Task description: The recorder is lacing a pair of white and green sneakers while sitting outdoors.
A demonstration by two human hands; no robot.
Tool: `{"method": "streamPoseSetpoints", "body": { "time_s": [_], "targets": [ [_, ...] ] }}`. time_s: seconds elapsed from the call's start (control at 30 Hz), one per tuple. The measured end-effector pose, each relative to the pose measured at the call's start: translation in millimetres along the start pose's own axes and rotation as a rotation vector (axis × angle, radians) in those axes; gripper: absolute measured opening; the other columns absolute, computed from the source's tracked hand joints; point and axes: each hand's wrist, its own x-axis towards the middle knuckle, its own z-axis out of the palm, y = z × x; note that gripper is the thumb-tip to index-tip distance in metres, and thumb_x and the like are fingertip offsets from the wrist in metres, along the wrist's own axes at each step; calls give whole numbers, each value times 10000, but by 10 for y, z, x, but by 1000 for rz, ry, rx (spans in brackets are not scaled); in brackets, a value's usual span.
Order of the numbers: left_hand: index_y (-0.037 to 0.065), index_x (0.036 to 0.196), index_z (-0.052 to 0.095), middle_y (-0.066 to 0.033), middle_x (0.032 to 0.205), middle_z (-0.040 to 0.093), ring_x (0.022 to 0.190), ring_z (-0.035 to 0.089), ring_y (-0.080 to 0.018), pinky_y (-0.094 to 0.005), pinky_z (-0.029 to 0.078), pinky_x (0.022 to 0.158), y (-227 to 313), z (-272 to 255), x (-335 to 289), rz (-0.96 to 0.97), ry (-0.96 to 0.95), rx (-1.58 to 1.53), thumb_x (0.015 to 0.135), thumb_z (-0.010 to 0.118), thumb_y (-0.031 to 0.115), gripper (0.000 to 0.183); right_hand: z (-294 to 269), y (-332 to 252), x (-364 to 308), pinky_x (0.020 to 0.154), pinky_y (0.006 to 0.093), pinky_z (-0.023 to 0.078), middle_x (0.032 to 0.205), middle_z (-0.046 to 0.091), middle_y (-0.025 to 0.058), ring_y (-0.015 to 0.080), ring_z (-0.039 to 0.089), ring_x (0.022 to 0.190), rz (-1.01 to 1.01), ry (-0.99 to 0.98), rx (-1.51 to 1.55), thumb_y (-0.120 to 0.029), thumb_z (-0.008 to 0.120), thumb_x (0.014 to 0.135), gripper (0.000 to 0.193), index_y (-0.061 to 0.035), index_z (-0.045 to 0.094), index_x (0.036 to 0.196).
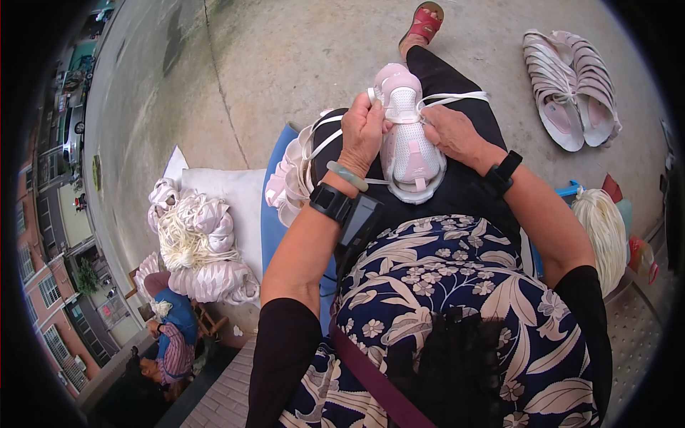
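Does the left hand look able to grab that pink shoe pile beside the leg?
Probably yes: the pink shoe pile lies close by, mostly uncovered, though the left hand is busy at another shoe.

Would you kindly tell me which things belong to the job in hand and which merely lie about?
Part of the job, apparently:
pink-and-white shoe
white lace
bundle of pale laces
pale pink shoes, upper right
shoe pile, left

Seemingly unrelated:
dark red piece beside the bundle
worn red sandal

one held shoe (pixel 412 153), one red sandal (pixel 426 25)
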Motion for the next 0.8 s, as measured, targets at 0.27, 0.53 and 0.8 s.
{"method": "streamPoseSetpoints", "body": {
  "time_s": [0.27, 0.53, 0.8],
  "targets": [
    [43, 830, 502, -15, 669, 475, 508, 420, -87, -260, 457, 533, 218, -106, 45, -256, -41, -438, 870, 423, 127, 122, 2, 31, -6, 725, 443, 436, 834, 544, 208, 371, 551, 807, -2, -34, -26, -190, 469, 796, 212, 4, 493, 880],
    [41, 855, 524, -18, 701, 506, 529, 470, -91, -249, 451, 486, -38, -150, -71, -207, 141, -205, 863, 481, 135, 104, 11, 19, 13, 720, 445, 439, 830, 548, 214, 376, 554, 801, -13, -16, -16, -183, 474, 789, 207, 7, 502, 864],
    [-13, 735, 540, -12, 561, 503, 539, 404, -61, -236, 373, 484, -121, 8, -162, 150, 102, 474, 811, 593, 116, 159, 0, 8, 6, 713, 444, 441, 827, 552, 211, 378, 556, 802, 0, -18, -13, -193, 475, 786, 218, 9, 505, 861]
  ]
}}
